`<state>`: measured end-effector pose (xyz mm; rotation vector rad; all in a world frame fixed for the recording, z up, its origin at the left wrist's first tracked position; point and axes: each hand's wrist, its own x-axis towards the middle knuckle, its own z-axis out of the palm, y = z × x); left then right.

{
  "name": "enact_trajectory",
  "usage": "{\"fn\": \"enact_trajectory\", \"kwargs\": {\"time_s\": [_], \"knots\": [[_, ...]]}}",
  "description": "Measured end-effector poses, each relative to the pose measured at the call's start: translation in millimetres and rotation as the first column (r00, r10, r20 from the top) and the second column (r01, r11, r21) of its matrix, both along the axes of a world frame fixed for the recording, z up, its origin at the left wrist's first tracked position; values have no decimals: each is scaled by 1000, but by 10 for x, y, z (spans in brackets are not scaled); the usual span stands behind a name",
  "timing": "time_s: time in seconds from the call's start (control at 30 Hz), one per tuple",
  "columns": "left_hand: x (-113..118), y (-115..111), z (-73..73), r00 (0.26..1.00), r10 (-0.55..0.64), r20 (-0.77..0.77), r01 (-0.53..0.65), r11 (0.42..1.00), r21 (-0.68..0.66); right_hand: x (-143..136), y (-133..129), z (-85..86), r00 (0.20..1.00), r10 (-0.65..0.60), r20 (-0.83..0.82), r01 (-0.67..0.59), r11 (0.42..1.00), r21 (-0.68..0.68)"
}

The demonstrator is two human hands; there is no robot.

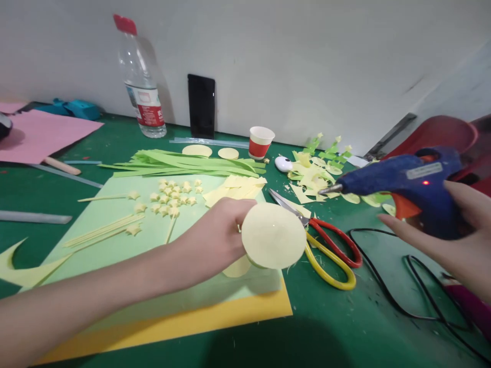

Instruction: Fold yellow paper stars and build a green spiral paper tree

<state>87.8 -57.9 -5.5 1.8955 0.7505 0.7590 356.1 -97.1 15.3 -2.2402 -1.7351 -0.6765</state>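
My left hand point(226, 225) is closed on a pale yellow paper circle point(274, 235), held flat side up over the green sheet. A green edge shows under its lower rim, and my fingertips are hidden behind it. On the right, my right hand point(456, 240) grips a blue hot glue gun point(406, 176) with an orange trigger. Its metal nozzle points left, and a small red light glows on its side. Scissors point(307, 222) with red and yellow handles lie between my hands, blades spread. Another pale circle point(237, 268) lies below my left hand.
Folded paper stars point(172, 197) and thin paper strips lie on the light green sheet point(126, 191). Behind are green strips point(184, 164), a paper cup point(261, 143), a phone point(201, 106) and a bottle point(143, 92). Paper scraps point(314, 176) pile rearward; a black cord point(383, 286) loops at right.
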Motion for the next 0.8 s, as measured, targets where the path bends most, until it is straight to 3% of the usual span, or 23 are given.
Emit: {"fn": "enact_trajectory", "kwargs": {"time_s": [0.1,0.27,0.33,0.43,0.5,0.57,0.63,0.7,0.8], "knots": [[-8,33,6,1000,-12,-6,12,1000,4,185,153,-121,991,-54,-119,39,992,-123],[-37,87,15,1000,4,15,-4,1000,25,441,113,-533,992,72,-105,-96,965,-245],[-50,103,16,999,-10,31,9,1000,25,438,39,-607,986,154,-61,-164,961,-221],[-65,120,5,997,-48,54,47,999,23,214,-92,-571,947,318,54,-312,945,-98],[-71,127,-4,995,-68,76,67,997,26,-81,-183,-523,848,525,69,-521,851,-65],[-77,127,-9,994,-63,93,60,998,31,-433,-255,-518,662,749,38,-744,662,-91],[-83,122,-6,995,-39,95,36,999,31,-766,-282,-564,445,894,-60,-892,435,-127],[-90,117,3,997,-18,77,16,999,36,-1023,-253,-631,357,930,-85,-930,346,-121],[-103,113,17,999,9,46,-11,998,60,-1235,-151,-708,306,944,-126,-948,290,-129]]}}
